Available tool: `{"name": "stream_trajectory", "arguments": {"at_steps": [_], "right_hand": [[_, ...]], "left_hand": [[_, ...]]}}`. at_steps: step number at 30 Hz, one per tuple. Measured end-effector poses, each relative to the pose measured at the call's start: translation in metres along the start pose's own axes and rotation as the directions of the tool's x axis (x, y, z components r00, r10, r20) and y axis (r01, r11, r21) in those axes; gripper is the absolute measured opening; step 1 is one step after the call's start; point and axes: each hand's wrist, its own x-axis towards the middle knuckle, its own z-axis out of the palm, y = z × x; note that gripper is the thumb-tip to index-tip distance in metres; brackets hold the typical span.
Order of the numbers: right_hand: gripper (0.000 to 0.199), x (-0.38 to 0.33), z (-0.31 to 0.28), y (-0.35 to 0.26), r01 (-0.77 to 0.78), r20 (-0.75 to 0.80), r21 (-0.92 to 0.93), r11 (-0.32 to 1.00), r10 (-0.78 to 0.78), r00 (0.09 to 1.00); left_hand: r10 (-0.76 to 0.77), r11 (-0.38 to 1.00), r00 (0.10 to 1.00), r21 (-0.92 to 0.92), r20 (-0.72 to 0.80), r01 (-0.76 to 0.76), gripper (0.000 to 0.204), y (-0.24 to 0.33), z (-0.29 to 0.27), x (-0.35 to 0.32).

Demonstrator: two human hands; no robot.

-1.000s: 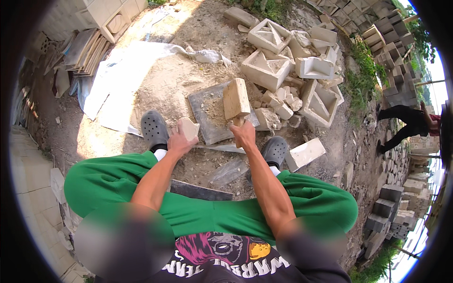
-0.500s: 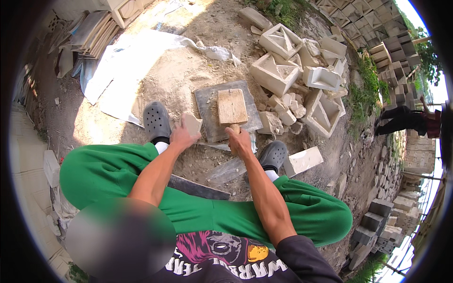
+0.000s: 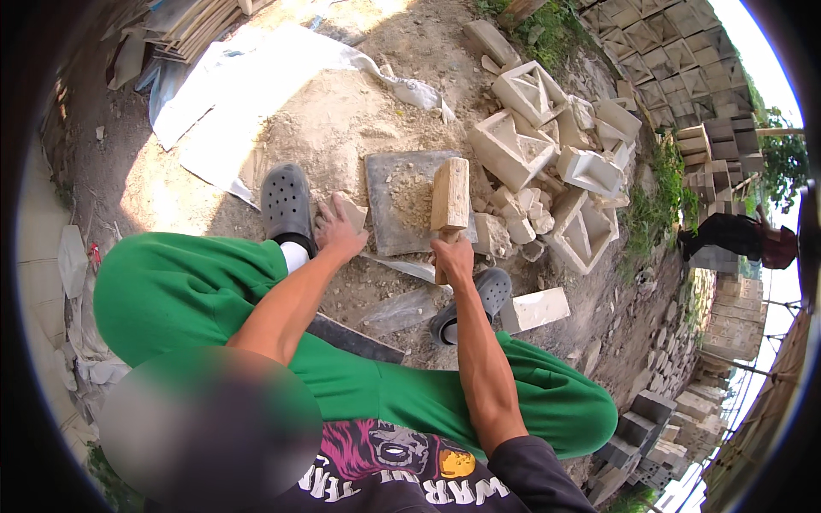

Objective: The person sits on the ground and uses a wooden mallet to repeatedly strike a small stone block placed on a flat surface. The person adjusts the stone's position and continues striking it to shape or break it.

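My right hand (image 3: pixel 452 259) is closed round the handle of a wooden mallet (image 3: pixel 451 197). The mallet's blocky head is over the right side of a flat dark grey slab (image 3: pixel 386 227), which lies on the ground between my feet. Crushed pale rubble (image 3: pixel 410 195) is scattered across the slab, partly hidden by the mallet. To the slab's left, my left hand (image 3: pixel 339 232) grips a pale chunk of block (image 3: pixel 354 212) beside my left clog (image 3: pixel 286 203). My right clog (image 3: pixel 487 301) is just right of my right forearm.
Broken pale blocks (image 3: pixel 513 150) are heaped right of the slab, and a whole rectangular block (image 3: pixel 536 309) lies by my right clog. White sheeting (image 3: pixel 256 81) spreads over the dirt at far left. Another person (image 3: pixel 735 239) is at the far right, near stacked blocks (image 3: pixel 658 43).
The mallet has moved right and turned, its narrow side now showing, which uncovers crushed rubble on the slab. My left hand keeps its hold on the chunk. The whole view has shifted a little.
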Motion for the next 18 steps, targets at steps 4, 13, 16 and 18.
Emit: {"name": "stream_trajectory", "arguments": {"at_steps": [4, 13, 16, 18], "right_hand": [[0.040, 0.005, 0.008, 0.007, 0.086, -0.082, 0.043, 0.995, -0.082, 0.993], [0.037, 0.001, 0.019, -0.008, -0.143, 0.139, -0.001, 0.990, 0.142, 0.980], [0.036, -0.004, 0.005, -0.023, -0.203, 0.141, 0.126, 0.971, 0.185, 0.972], [0.029, -0.009, -0.004, -0.022, -0.193, 0.104, 0.254, 0.948, 0.172, 0.980]], "left_hand": [[0.218, 0.976, 0.922, 0.051, -0.320, -0.213, 0.103, 0.007, 0.020, 0.009], [0.616, 0.786, 0.775, 0.044, -0.139, -0.616, 0.074, 0.049, 0.004, 0.063], [0.627, 0.778, 0.771, 0.057, -0.109, -0.625, 0.071, 0.073, 0.006, 0.089], [0.638, 0.770, 0.767, 0.060, -0.073, -0.635, 0.070, 0.092, 0.007, 0.102]]}}
